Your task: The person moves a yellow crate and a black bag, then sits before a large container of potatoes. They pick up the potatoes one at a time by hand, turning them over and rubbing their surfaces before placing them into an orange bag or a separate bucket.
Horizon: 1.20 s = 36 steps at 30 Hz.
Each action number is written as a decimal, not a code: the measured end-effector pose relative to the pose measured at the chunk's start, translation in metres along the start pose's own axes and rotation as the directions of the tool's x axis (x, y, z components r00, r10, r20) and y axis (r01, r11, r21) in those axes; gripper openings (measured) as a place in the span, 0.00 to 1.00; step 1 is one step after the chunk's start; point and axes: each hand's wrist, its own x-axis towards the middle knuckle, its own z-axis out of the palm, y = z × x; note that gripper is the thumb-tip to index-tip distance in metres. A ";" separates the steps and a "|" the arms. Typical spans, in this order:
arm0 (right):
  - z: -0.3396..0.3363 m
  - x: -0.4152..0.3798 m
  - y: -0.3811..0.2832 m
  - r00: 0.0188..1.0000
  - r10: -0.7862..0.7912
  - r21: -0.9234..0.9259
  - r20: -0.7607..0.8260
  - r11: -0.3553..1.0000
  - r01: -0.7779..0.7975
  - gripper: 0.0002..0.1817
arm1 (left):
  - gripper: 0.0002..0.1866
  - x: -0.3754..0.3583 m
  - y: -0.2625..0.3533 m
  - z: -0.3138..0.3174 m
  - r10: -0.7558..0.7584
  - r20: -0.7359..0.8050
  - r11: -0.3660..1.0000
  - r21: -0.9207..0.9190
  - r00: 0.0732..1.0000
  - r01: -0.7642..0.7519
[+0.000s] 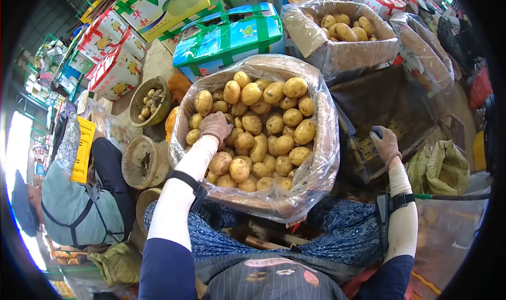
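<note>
A cardboard box lined with clear plastic (322,158) stands in front of me, heaped with yellow potatoes (259,147). My left hand (215,126), in a brownish glove, reaches into its left side. Its fingers curl down around a potato among the others, and the fingertips are partly hidden. To the right of the box, my right hand (386,144), also gloved, is over a dark, soft-sided container (382,97). Its fingers are closed around a small dark thing that I cannot make out. Potatoes lie dimly at the bottom of the dark container.
Another plastic-lined box (358,55) of potatoes stands behind. A blue carton (226,39) with green tape is at the back. On the left are a bucket (138,107) with small potatoes, a dirty bucket (142,163), and a seated person (79,205). A greenish sack (440,168) lies at right.
</note>
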 end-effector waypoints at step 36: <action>0.044 0.011 -0.150 0.886 -0.459 0.181 0.073 0.879 0.441 0.15 | 0.25 -0.027 -0.271 0.101 -0.106 0.494 -0.398 -0.817 0.863 0.418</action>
